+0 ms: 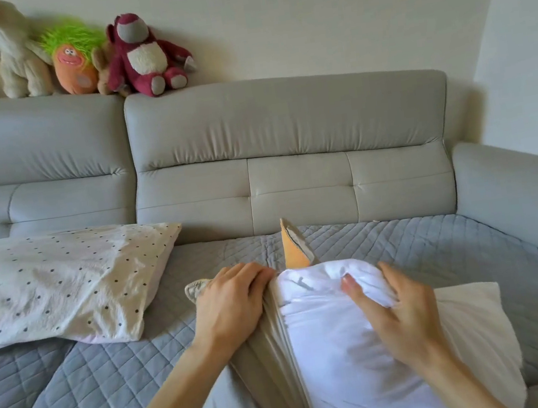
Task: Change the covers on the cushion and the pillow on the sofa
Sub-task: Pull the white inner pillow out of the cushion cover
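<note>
Grey sofa (284, 125) underneath, dotted pillow (64, 284) well left of the fingers, not touched yet. White cushion insert (344, 359) right under the right hand (396, 310), spread flat and pressing, probably stuffing it in. Left hand (233, 305) curled tight on the beige cover (268, 359) edge, likely holding the opening. Orange cover corner (295, 252) poking up just beyond the fingertips.

No text, label, brand, number or sign is readable anywhere.
</note>
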